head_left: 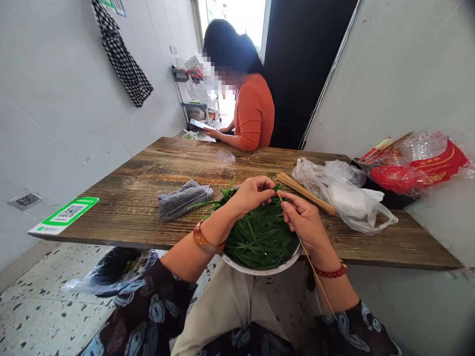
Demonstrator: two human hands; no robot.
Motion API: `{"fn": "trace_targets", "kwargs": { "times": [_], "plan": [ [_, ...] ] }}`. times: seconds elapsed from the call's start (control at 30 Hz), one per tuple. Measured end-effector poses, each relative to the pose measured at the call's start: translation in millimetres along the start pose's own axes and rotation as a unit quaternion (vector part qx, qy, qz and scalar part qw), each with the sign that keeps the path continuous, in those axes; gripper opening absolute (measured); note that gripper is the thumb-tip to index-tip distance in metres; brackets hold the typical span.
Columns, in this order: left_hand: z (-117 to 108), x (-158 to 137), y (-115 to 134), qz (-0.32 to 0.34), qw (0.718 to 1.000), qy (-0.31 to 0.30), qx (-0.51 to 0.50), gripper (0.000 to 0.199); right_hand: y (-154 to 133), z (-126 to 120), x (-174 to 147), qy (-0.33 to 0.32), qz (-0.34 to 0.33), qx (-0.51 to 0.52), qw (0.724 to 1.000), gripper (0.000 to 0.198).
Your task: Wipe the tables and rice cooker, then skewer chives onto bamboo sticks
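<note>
My left hand pinches a green leaf, probably a garlic chive, over the bowl. Close beside it, my right hand grips a thin bamboo skewer. The skewer's upper end meets the leaf at my left fingertips, and its long end runs back along my right forearm. Whether the tip has pierced the leaf is too small to tell. Below both hands, a metal bowl is full of long flat green leaves. It sits at the table's front edge, above my lap.
On the wooden table lie a folded grey cloth, a bundle of skewers and clear plastic bags. Red packaging stands at the right wall. Across the table sits a person in orange. A lined bin is at lower left.
</note>
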State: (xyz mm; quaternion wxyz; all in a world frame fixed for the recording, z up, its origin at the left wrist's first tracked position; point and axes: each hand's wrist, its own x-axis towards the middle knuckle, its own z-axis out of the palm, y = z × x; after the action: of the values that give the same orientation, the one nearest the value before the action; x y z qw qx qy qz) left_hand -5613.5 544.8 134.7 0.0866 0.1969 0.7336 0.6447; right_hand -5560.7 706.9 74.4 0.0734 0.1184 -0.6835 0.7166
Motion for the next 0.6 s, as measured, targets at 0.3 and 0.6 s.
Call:
{"fn": "trace_targets", "kwargs": {
  "times": [0.3, 0.6],
  "plan": [
    [-0.8, 0.6, -1.5, 0.011, 1.0, -0.003, 0.013, 0.013, -0.7, 0.2, 0.3, 0.0, 0.002, -0.006, 1.0, 0.04],
    [-1.4, 0.6, -1.3, 0.01, 1.0, -0.003, 0.022, 0.014, 1.1, 0.4, 0.7, 0.004, 0.007, 0.003, 1.0, 0.043]
  ]
}}
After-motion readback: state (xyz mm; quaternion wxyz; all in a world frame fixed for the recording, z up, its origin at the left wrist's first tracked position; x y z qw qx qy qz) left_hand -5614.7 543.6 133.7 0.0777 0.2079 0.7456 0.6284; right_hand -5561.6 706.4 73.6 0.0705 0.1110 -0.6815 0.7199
